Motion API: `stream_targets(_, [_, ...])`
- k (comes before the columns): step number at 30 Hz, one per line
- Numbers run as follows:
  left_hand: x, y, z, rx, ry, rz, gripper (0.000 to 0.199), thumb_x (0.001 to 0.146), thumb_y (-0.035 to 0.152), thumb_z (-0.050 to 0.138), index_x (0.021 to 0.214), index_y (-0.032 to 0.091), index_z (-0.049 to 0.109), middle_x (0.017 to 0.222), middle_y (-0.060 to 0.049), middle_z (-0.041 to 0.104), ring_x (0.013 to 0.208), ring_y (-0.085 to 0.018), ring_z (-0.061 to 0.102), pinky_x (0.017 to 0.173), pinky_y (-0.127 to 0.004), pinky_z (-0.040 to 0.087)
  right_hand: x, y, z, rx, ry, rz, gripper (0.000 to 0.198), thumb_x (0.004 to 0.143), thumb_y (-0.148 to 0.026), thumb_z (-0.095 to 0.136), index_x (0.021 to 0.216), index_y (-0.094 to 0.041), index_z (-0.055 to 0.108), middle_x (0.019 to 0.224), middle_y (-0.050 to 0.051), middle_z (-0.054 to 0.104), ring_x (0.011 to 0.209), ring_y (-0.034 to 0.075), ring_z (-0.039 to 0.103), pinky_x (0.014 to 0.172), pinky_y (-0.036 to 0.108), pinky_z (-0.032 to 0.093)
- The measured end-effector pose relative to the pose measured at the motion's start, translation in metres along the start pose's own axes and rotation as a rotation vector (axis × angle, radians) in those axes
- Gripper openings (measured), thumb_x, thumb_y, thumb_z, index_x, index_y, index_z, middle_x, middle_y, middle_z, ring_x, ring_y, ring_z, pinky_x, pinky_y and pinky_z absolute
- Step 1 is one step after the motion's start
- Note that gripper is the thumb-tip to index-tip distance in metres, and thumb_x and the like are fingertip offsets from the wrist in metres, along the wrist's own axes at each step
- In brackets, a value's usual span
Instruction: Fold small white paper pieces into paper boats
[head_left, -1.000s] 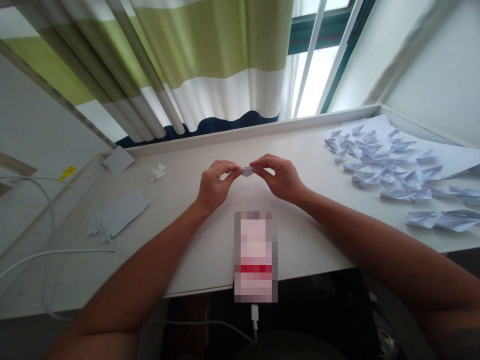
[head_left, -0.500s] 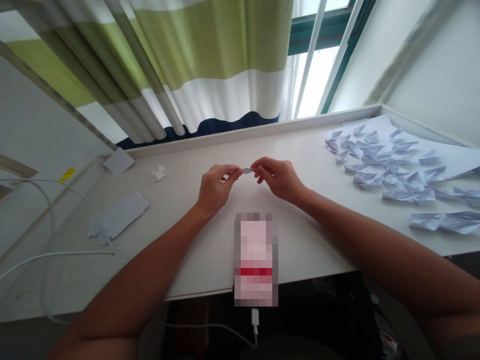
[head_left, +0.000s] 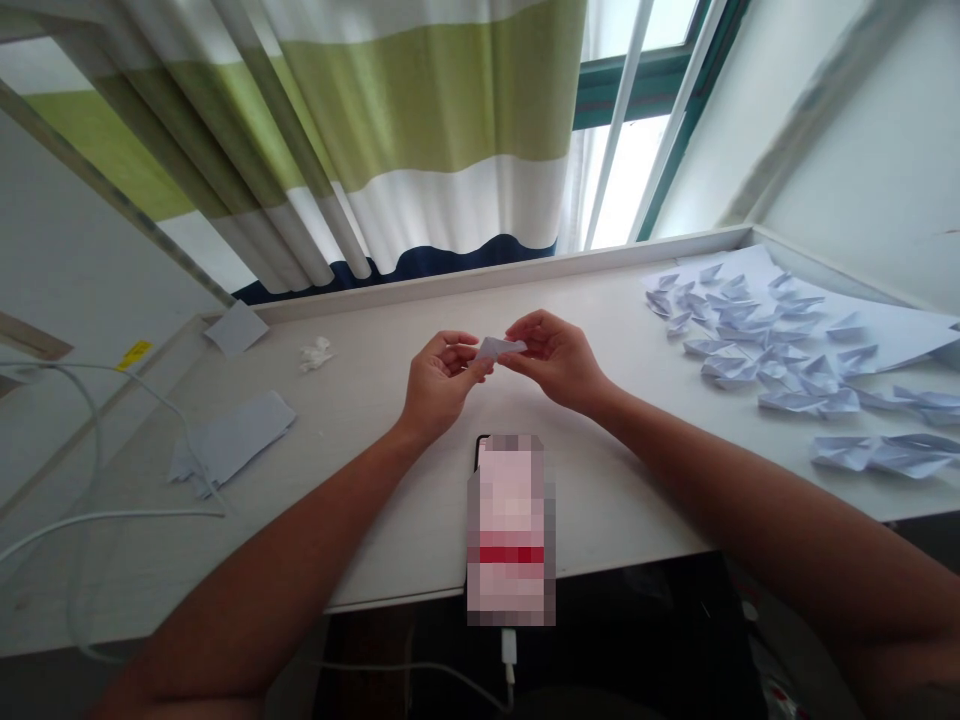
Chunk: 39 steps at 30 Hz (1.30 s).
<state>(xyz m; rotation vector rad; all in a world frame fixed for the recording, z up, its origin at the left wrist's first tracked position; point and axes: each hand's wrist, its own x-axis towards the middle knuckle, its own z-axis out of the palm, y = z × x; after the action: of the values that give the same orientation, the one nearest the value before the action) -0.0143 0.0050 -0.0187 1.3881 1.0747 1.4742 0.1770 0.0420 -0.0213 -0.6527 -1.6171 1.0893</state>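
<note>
Up above the middle of the desk [head_left: 375, 480], both hands meeting over a small folded slip of paper [head_left: 499, 347], held off the surface, likely so that fingertips can reach both faces of it. Left hand [head_left: 442, 385] pinching the near-left end between thumb and forefinger, the remaining fingers curled loosely inward; right hand [head_left: 555, 358] gripping the far-right end from above, thumb underneath. Held between the two like that, presumably to keep the slip taut and level while a crease is worked. Thin, matte, white with a faint bluish cast, flat and roughly oblong with one slanted edge; finer folds too small to tell. Directly below the hands, a phone [head_left: 511, 530] lying lengthwise at the near edge, with a white charging cable [head_left: 510, 650] plugged in below, placed within easy glance. Off to the right, well apart from the hands, a spread of small folded paper boats [head_left: 757, 345], pointed and sharply creased, resting partly on a large flat sheet of paper [head_left: 892, 325], seemingly set aside out of the working space. On the left, a few flat cut paper pieces [head_left: 236, 440], a crumpled scrap [head_left: 316, 351] and a looping white cord [head_left: 112, 518]. Behind, a pleated curtain [head_left: 360, 130] in green, white and navy bands, soft and hanging in deep folds beside the window frame [head_left: 660, 110].
</note>
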Motion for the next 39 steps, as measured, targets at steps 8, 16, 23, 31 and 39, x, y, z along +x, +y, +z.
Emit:
stream_targets(8, [0.000, 0.001, -0.002, 0.070, -0.156, -0.001, 0.033, 0.081, 0.042, 0.090, 0.095, 0.014, 0.079, 0.083, -0.007, 0.081, 0.071, -0.018, 0.075, 0.066, -0.030, 0.059, 0.001, 0.002, -0.003, 0.060, -0.034, 0.051, 0.045, 0.075, -0.050, 0.095, 0.095, -0.019, 0.070, 0.079, 0.004, 0.077, 0.075, 0.022, 0.077, 0.073, 0.040, 0.064])
stream_targets(16, [0.001, 0.005, -0.004, -0.032, -0.120, -0.110, 0.042, 0.082, 0.047, 0.088, 0.104, 0.017, 0.070, 0.087, -0.008, 0.083, 0.072, -0.021, 0.080, 0.065, -0.031, 0.062, 0.000, 0.000, -0.007, -0.019, -0.047, -0.006, 0.032, 0.083, -0.040, 0.090, 0.106, -0.021, 0.077, 0.089, 0.003, 0.079, 0.083, 0.022, 0.078, 0.080, 0.043, 0.066])
stream_targets(23, [0.001, 0.005, -0.002, -0.048, -0.101, -0.150, 0.043, 0.081, 0.052, 0.088, 0.093, 0.018, 0.063, 0.095, -0.010, 0.084, 0.088, -0.027, 0.083, 0.065, -0.031, 0.064, 0.001, 0.004, -0.006, -0.098, -0.033, -0.028, 0.025, 0.085, -0.043, 0.086, 0.095, -0.021, 0.078, 0.092, 0.004, 0.080, 0.086, 0.022, 0.076, 0.085, 0.046, 0.064])
stream_targets(31, [0.004, -0.001, -0.005, -0.120, -0.088, -0.156, 0.047, 0.072, 0.047, 0.096, 0.092, 0.015, 0.068, 0.082, -0.006, 0.082, 0.077, -0.022, 0.081, 0.079, -0.038, 0.066, -0.001, 0.002, -0.010, -0.208, -0.156, -0.044, 0.025, 0.089, -0.046, 0.083, 0.091, -0.022, 0.076, 0.094, 0.004, 0.077, 0.091, 0.022, 0.074, 0.089, 0.048, 0.065])
stream_targets(39, [0.004, -0.001, -0.003, -0.110, -0.124, -0.108, 0.048, 0.066, 0.048, 0.100, 0.086, 0.016, 0.071, 0.078, -0.004, 0.081, 0.072, -0.020, 0.078, 0.080, -0.040, 0.066, 0.000, 0.001, -0.013, -0.249, -0.244, -0.123, 0.023, 0.093, -0.046, 0.079, 0.089, -0.024, 0.080, 0.099, 0.005, 0.074, 0.089, 0.021, 0.073, 0.087, 0.046, 0.064])
